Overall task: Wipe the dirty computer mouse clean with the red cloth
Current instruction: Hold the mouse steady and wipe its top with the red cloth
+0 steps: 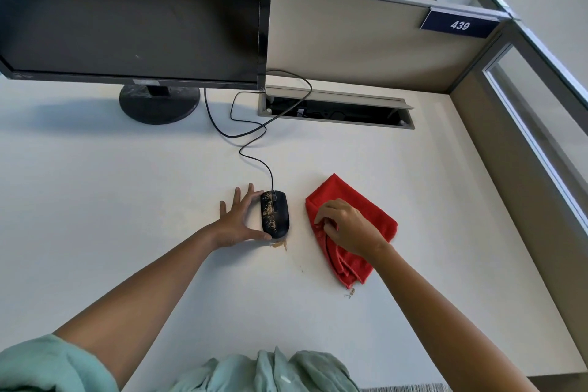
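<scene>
- Black and spotted with tan crumbs, the computer mouse (pixel 275 214) lies on the white desk (pixel 127 200), near the middle of the scene.
- Its long axis runs from near to far, almost straight; the front end with the cable (pixel 254 143) points to the far side, toward the monitor (pixel 133 13).
- The crumbs sit mostly on the left half of the mouse top.
- The left hand (pixel 237 221) is spread wide at the left side of the mouse: the thumb touches the near left edge, and a fingertip touches the far left corner. The other fingers are straight and apart.
- The red cloth (pixel 350 226) lies folded on the desk, just to the right of the mouse but not touching it.
- The right hand (pixel 345 227) rests on the cloth with fingers curled, and it pinches a fold at the left edge of the cloth.
- A small tan smear (pixel 280 244) is on the desk just near the mouse, and a few crumbs (pixel 350 293) lie at the near corner of the cloth.
- The cable goes far into an open slot (pixel 337 111) in the desk.
</scene>
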